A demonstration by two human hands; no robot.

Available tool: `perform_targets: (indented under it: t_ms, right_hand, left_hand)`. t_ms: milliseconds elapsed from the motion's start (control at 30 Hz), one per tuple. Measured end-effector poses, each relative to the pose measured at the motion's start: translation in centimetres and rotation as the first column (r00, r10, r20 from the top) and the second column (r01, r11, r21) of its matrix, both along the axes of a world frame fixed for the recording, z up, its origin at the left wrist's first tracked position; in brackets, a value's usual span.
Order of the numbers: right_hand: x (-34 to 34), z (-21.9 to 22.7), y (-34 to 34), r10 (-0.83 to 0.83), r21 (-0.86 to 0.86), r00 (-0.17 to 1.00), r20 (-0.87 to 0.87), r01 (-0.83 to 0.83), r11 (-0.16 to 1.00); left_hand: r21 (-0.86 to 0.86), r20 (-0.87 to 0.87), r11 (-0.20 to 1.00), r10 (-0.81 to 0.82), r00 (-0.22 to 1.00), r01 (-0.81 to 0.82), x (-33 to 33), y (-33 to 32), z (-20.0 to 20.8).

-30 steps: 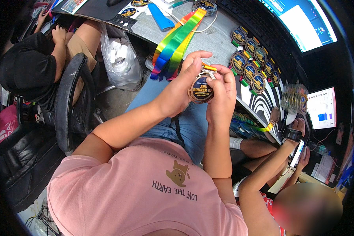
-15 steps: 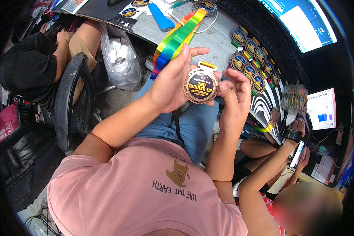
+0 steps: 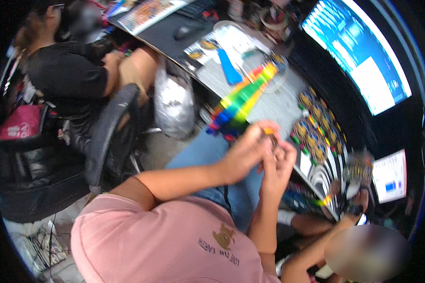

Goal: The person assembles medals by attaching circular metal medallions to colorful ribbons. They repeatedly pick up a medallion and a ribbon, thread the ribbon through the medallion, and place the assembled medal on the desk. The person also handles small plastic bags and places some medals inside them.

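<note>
Above my lap, at the desk's edge, both hands come together around a medal (image 3: pixel 270 133), of which only a small part shows between the fingers. My left hand (image 3: pixel 244 154) closes on it from the left. From the other side my right hand (image 3: pixel 277 162) grips it with thumb and curled fingers. The picture is smeared, so the medal's face cannot be read. Just beyond my left hand, rainbow-coloured ribbons (image 3: pixel 243 99) lie across the desk and hang over its edge. To the right, several round medals (image 3: pixel 316 134) with coloured ribbon loops lie grouped on the desk.
A blue flat tool (image 3: pixel 229 67) and papers lie farther back on the grey desk (image 3: pixel 269 106). Monitors stand at right. A clear bag (image 3: pixel 174 101) hangs beside the desk. People sit at left (image 3: pixel 68 70) and lower right (image 3: pixel 311 247); a black chair (image 3: pixel 115 122) stands at left.
The view has swung, shifting the surroundings. My hands have drawn together around the medal, which was face up and in plain sight before; now my fingers mostly cover it.
</note>
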State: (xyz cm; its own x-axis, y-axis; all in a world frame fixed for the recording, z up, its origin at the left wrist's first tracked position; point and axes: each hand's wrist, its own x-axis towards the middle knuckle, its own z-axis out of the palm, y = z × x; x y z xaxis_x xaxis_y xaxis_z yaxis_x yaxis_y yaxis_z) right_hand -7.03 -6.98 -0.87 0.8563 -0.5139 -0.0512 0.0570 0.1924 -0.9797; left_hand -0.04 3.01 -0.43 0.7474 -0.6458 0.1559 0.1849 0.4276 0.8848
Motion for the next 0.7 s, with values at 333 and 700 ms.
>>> perform_targets:
  t_ms: [333,700]
  right_hand:
    - [0.8,-1.0,2.1,0.021,-0.089,0.981,0.192,-0.004,0.996]
    - [0.8,-1.8,0.5,-0.182,-0.109,0.962,0.205,0.207,0.972]
  left_hand:
    - [-0.15,-0.161,0.989,-0.027,0.987,0.003,0.4,0.6,-0.3]
    - [-0.372,-0.395,0.928,-0.175,0.902,0.018,-0.2,-0.4,-0.6]
